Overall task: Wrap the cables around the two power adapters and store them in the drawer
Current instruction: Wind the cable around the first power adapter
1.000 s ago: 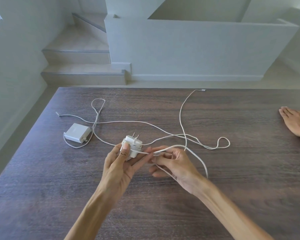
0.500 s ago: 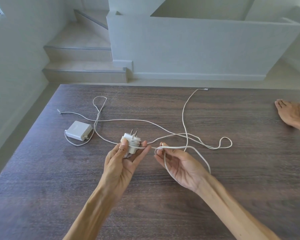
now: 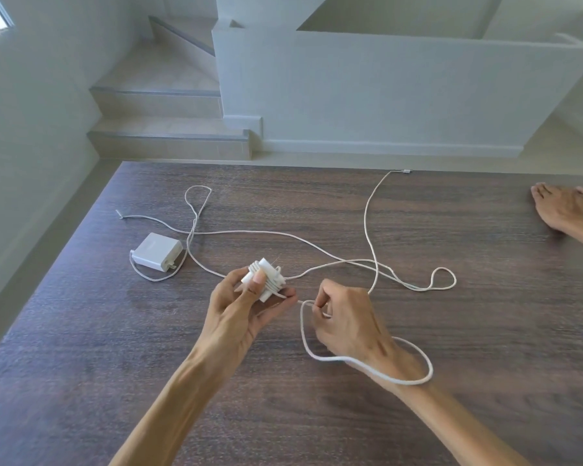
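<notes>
My left hand (image 3: 241,314) grips a small white power adapter (image 3: 266,280) just above the dark wooden table (image 3: 115,348); several turns of white cable lie round it. My right hand (image 3: 345,319) pinches that adapter's cable (image 3: 371,230) close to the adapter, and a loop of it hangs round my right wrist. The cable's far plug (image 3: 407,171) lies at the table's back edge. A second, flat white adapter (image 3: 157,251) rests on the table at the left, its cable (image 3: 196,210) loose and crossing the first. No drawer is in view.
Another person's hand (image 3: 564,208) rests flat on the table at the far right. Beyond the table's back edge are pale steps (image 3: 169,136) and a low white wall (image 3: 384,95). The table's left edge drops to the floor.
My left hand has turned the adapter, so its prongs now point away. My right hand rolled over, back upward, and the cable loop dropped round my wrist.
</notes>
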